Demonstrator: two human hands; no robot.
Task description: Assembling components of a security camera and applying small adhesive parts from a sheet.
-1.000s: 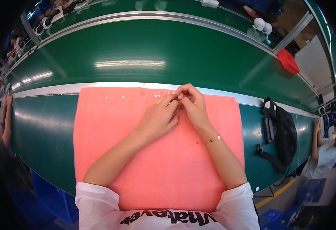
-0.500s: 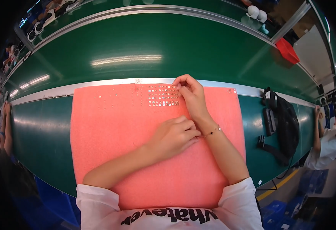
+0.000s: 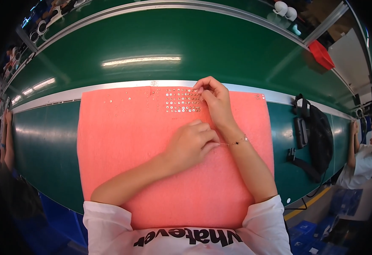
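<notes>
A salmon-pink foam mat (image 3: 122, 161) lies in front of me. Near its far edge sit tight rows of small round shiny metal pieces (image 3: 183, 102), several of them silver. My right hand (image 3: 215, 100) is bent over the right end of these rows, thumb and fingers pinched together at the mat's far edge; whatever is between the fingertips is too small to make out. A thin chain bracelet (image 3: 237, 143) with small charms circles my right wrist. Below, my left hand (image 3: 192, 141) pinches the bracelet's chain, which is drawn out taut to the left.
Stray metal pieces dot the mat's far left, with a few at its far right corner. A black bag with straps (image 3: 317, 140) lies on the green table right of the mat. A red bin (image 3: 321, 55) stands at the back right. Other people sit at both sides.
My left hand has shifted slightly left, stretching the bracelet's chain away from the right wrist. The right hand stays pinched at the rows. The whole view has tilted a little.
</notes>
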